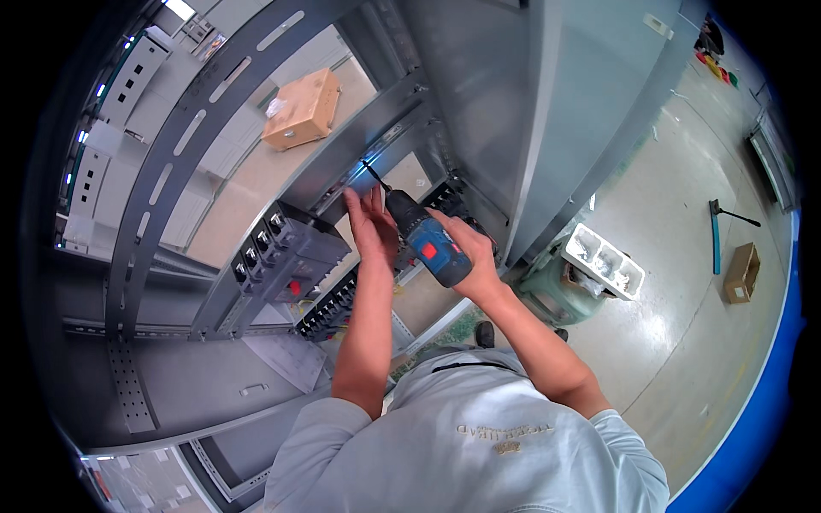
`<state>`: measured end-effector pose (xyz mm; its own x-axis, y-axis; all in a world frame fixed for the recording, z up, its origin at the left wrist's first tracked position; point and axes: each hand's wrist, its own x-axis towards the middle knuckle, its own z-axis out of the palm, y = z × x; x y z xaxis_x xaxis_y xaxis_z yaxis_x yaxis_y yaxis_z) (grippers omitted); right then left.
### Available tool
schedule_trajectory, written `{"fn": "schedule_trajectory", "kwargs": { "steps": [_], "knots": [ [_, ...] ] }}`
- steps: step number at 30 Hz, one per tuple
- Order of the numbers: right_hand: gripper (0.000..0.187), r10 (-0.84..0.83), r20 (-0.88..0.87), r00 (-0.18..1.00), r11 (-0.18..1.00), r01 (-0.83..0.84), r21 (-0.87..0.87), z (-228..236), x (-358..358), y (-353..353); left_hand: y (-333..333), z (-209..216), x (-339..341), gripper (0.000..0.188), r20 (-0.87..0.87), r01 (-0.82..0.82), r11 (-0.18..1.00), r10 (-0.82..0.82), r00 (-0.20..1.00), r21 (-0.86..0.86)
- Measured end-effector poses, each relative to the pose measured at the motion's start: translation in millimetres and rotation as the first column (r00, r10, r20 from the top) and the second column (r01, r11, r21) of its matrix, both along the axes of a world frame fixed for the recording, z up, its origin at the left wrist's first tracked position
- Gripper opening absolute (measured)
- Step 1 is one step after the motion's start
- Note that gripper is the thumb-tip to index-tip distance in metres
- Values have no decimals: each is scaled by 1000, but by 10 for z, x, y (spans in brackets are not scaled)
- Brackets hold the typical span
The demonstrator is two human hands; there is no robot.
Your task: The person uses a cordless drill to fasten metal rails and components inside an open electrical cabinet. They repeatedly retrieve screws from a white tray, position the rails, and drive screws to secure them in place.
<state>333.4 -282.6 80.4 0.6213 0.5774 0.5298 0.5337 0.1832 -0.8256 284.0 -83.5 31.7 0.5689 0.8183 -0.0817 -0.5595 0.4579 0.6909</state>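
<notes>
My right hand (473, 248) grips a blue and black cordless drill (425, 237). Its long bit (373, 173) points up and left at a grey metal crossbar (376, 137) inside an open grey cabinet frame. My left hand (373, 227) is raised flat beside the drill's chuck, fingers together and pointing up, touching or nearly touching the drill's front. Below and to the left of my left hand sits a dark grey circuit breaker block (286, 248) with a small red part.
A slotted grey upright rail (184, 137) runs down the left. A cardboard box (301, 109) lies beyond the frame. On the floor at right stand a white compartment tray (604, 261) on a green bin, another cardboard box (741, 272) and a long-handled tool (715, 235).
</notes>
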Motion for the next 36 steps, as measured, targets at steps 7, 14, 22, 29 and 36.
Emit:
{"fn": "schedule_trajectory", "kwargs": {
  "steps": [7, 14, 22, 29, 36],
  "knots": [
    [63, -2, 149, 989, 1000, -2, 25, -247, 105, -288, 40, 0, 4, 67, -121, -19, 957, 56, 991, 290],
    [60, 8, -36, 999, 976, -16, -217, -833, 78, -1491, 120, -73, 32, 73, 125, -21, 999, 28, 992, -50],
    [57, -750, -168, 640, 520, 413, -747, -2397, -520, -4364, -451, -208, -18, 71, -267, -86, 994, 102, 958, 70],
    [34, -994, 33, -101, -70, 386, -920, -3490, -1145, -6779, -2358, -1651, -60, 36, -791, 475, 870, -381, 478, -132],
    [19, -850, -225, -476, 57, 342, -938, -3512, -1131, -7815, -4278, -1974, 512, 42, -803, 629, 662, -588, 101, -407]
  ]
}}
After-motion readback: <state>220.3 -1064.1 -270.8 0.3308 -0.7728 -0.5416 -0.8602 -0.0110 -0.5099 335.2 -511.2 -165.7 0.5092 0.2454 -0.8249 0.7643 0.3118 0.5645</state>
